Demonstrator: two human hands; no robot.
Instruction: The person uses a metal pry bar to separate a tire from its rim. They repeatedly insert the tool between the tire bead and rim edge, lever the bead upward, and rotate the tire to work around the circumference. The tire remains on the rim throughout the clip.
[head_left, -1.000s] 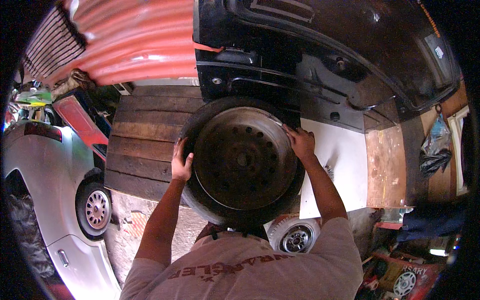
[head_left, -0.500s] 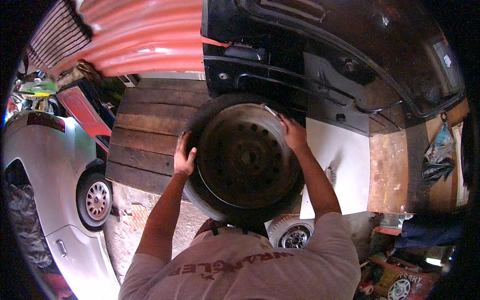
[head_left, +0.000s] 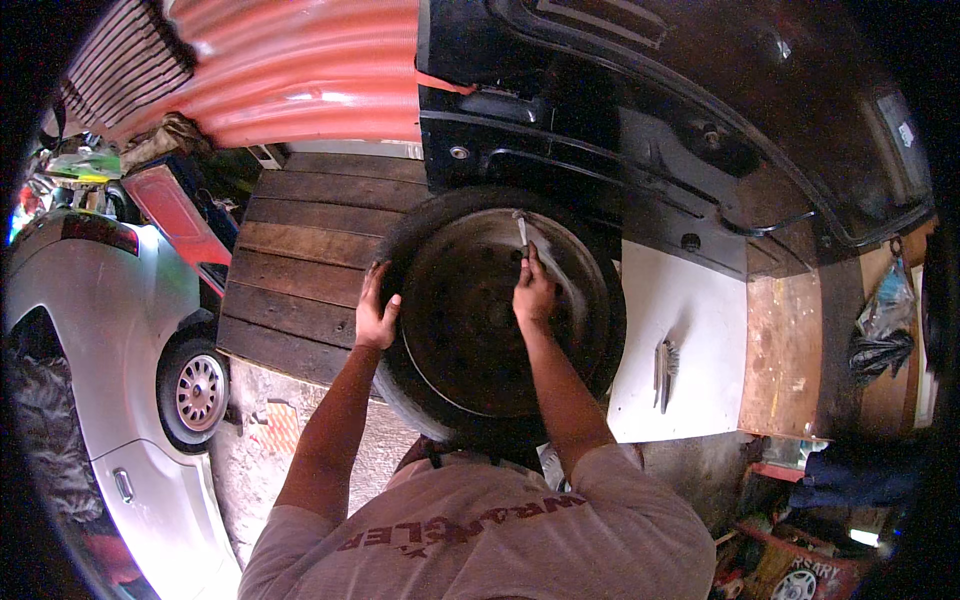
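Note:
A dark tyre (head_left: 400, 395) on a dull steel wheel rim (head_left: 470, 370) lies flat in front of me, ringed with small holes around its hub. My left hand (head_left: 375, 310) rests against the tyre's left side, fingers stretched and thumb apart. Over the rim, right of its middle, my right hand (head_left: 535, 295) is closed around a slim metal tool (head_left: 522, 232). The tool has a pale shaft and a small wider head, which points toward the rim's far edge. Its exact kind is too small to tell.
Dark wooden planks (head_left: 310, 240) lie left of the tyre. A bristle brush (head_left: 665, 375) sits on a white board (head_left: 705, 340) at right. A black vehicle panel (head_left: 640, 110) stands behind, beside red corrugated sheeting (head_left: 310, 70). A silver car (head_left: 120, 330) is at far left.
My right hand has moved left and inward with the tool, from the rim's right edge to over its face. My left hand stays at the tyre's side. The view has shifted slightly.

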